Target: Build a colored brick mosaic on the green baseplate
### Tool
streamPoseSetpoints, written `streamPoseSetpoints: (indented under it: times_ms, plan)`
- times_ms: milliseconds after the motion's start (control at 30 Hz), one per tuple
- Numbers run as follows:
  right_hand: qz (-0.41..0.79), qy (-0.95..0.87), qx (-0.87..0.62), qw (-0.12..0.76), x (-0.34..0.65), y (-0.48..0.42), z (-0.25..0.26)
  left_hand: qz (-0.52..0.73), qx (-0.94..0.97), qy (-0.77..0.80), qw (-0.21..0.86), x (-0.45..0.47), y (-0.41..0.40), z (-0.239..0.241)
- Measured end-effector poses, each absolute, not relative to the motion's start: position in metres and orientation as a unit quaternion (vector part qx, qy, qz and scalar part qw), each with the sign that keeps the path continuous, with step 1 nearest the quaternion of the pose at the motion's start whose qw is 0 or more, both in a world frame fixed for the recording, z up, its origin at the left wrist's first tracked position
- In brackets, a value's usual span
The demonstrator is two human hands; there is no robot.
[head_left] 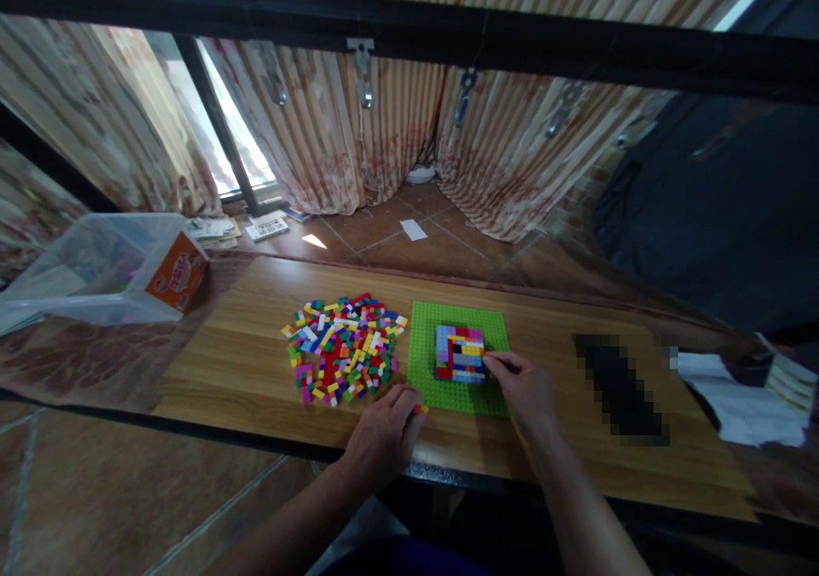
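A green baseplate (pixel 426 363) lies on the wooden table (pixel 243 363), carrying a small multicoloured brick block (pixel 459 353). My right hand (pixel 523 388) rests on the plate's right side, its fingertips pinched against the block's right edge. My left hand (pixel 384 435) sits at the plate's near left corner, fingers closed on a small orange brick (pixel 419 409). A heap of several loose coloured bricks (pixel 342 347) lies just left of the plate.
A clear plastic bin (pixel 95 269) with an orange label stands at the far left. A blurred dark object (pixel 619 386) lies to the right on the table, with white paper (pixel 735 401) beyond it. Curtains hang behind, over a tiled floor.
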State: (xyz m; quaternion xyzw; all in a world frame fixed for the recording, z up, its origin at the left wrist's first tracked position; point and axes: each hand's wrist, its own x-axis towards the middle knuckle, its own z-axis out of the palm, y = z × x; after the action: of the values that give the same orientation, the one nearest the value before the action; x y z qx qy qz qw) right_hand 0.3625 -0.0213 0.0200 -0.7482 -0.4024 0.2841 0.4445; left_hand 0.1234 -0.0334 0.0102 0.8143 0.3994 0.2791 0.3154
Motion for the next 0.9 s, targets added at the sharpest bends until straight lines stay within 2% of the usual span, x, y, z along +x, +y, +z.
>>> streamPoseSetpoints:
  times_ms: [400, 567, 767, 900]
  plan:
    - [0.282, -0.408, -0.746, 0.444, 0.365, -0.021, 0.02, 0.327, 0.772, 0.406, 0.363, 0.118, -0.03, 0.008]
    - [0.186, -0.44, -0.72, 0.504, 0.332, -0.045, 0.027, 0.345, 0.725, 0.419, 0.424, 0.114, -0.029, 0.013]
    - [0.289, -0.545, -0.644, 0.452, 0.265, -0.069, 0.025, 0.349, 0.725, 0.393, 0.445, 0.112, -0.028, 0.011]
    - [0.288, -0.558, -0.638, 0.445, 0.25, -0.069, 0.02, 0.35, 0.736, 0.391, 0.427, 0.111, -0.027, 0.008]
